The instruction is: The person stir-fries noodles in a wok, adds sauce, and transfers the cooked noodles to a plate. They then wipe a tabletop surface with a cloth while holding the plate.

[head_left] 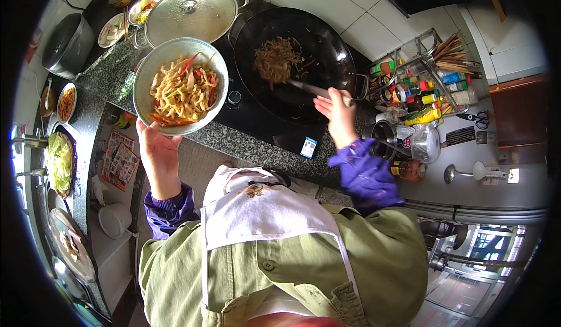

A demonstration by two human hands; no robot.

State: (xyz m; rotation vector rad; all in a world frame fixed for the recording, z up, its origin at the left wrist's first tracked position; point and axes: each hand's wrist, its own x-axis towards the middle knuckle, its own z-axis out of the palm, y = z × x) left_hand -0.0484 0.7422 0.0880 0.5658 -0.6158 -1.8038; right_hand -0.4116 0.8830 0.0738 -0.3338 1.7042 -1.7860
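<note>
My left hand (158, 154) grips the near rim of a white patterned bowl (142, 88), its thumb over the edge. Shredded stir-fried food with red pepper strips (186, 88) fills the bowl, which is held up beside the wok. With my right hand (335, 110) I hold the handle of a spatula or ladle (309, 89) that reaches into a black wok (324, 42). Its head is hidden by a clump of browned shredded food (278, 59) on the wok's left side. The wok stands on a black cooktop (274, 136).
A wide lidded steel pot (190, 13) adjoins the wok at left. Seasoning bottles (420, 101) crowd a wire rack (445, 86) at right, beside chopsticks (451, 55). A dark rice cooker (68, 44), plates of ingredients (111, 30) and a basket of lettuce (59, 162) occupy the left counter.
</note>
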